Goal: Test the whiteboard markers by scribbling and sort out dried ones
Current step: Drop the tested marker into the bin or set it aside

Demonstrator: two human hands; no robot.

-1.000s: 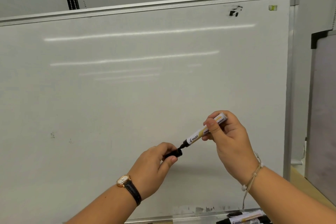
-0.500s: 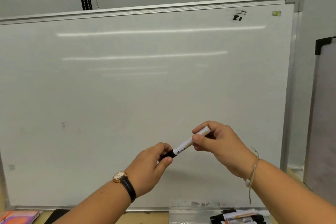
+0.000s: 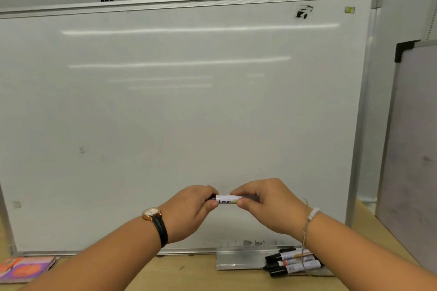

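Marker lowered, now level; left grip clasps its cap end, right grip pinches barrel.

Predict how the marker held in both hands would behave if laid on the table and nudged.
The marker looks round and smooth, so it would probably roll. It lies straight between the left hand and right hand, so likely stiff. Its slim body suggests lightness.

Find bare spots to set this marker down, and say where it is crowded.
Bare table wood lies between booklet and tray; the tray's left half is free too, as is wood between whiteboard and grey board. Crowded: tray's right end, piled with markers.
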